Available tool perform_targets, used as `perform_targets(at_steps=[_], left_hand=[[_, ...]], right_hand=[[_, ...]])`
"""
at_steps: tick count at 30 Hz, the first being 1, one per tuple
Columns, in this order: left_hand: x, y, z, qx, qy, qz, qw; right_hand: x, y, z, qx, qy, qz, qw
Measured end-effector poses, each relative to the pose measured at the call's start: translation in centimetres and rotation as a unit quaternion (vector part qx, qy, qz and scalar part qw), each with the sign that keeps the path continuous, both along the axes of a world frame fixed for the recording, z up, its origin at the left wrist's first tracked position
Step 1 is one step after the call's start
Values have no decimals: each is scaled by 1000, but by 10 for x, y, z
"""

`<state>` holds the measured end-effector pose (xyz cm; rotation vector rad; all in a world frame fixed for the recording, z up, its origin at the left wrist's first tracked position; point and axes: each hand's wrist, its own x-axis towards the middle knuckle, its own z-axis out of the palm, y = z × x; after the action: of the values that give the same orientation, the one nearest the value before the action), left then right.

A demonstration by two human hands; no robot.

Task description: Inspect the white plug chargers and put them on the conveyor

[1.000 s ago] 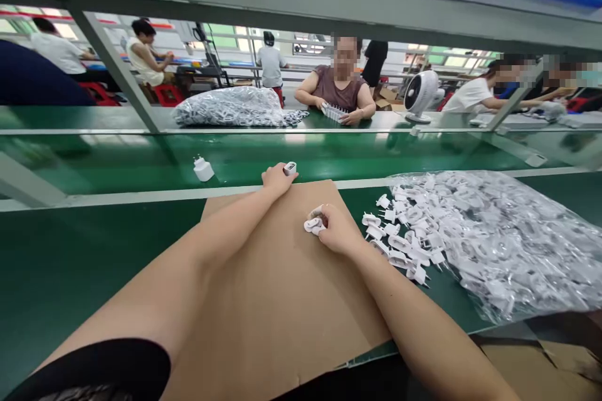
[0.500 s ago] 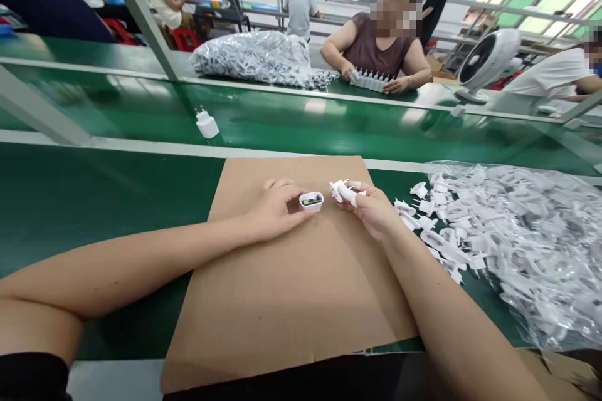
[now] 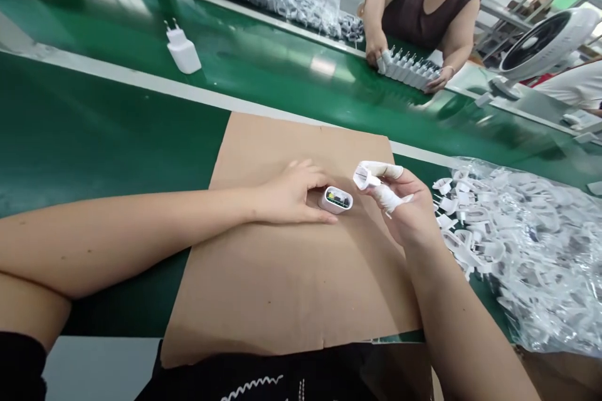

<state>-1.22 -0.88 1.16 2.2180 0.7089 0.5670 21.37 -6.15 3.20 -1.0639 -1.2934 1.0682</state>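
My left hand (image 3: 296, 193) rests on the cardboard sheet, its thumb and index finger around a white charger housing (image 3: 337, 207). The housing stands with its open end up, and a circuit board with a yellow part shows inside. To the right of it, my right hand (image 3: 408, 197) is raised a little and pinches a white plug cover (image 3: 362, 177) between thumb and forefinger. White wrappings cover those two fingertips. The cover's hollow side faces left, apart from the housing. The cover's pins are hard to make out behind the fingers.
Plug covers in a clear plastic bag (image 3: 540, 250) spill out at right. A finished-looking charger (image 3: 183, 53) lies on the green belt beyond the cardboard (image 3: 282, 288). Across it, a co-worker (image 3: 435, 19) holds a row of chargers (image 3: 409, 70); a fan (image 3: 536, 41) stands beside.
The view has tilted and moved closer. My right hand has turned the plug cover, so its hollow side shows more. My left hand stays at the housing.
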Motion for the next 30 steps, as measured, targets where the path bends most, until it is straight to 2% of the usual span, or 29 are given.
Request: perform_targets(at_steps=[2,5,9,13,15,18,23,30], left_hand=[[1,1,-1,6,3,0,1000],[2,1,-3,7,7,2,1000],[3,1,-4,7,7,7,1000],[5,1,-8,14,2,13,1000],[6,2,-10,16,-3,13,1000],[6,2,-11,21,-5,16,1000],[6,1,-9,24,-3,15,1000],[8,2,-10,30,-7,15,999]], right_hand=[[-2,-5,2,43,-69,-14,997],[-5,-14,5,109,-185,-55,975],[-8,-25,10,163,-245,-78,952],[-10,-28,10,217,-385,-52,896],[-12,-27,6,226,-415,-49,880],[-15,-26,1,220,-414,-60,881],[-19,-28,-3,185,-349,-105,912],[-20,-26,-3,153,-383,-86,907]])
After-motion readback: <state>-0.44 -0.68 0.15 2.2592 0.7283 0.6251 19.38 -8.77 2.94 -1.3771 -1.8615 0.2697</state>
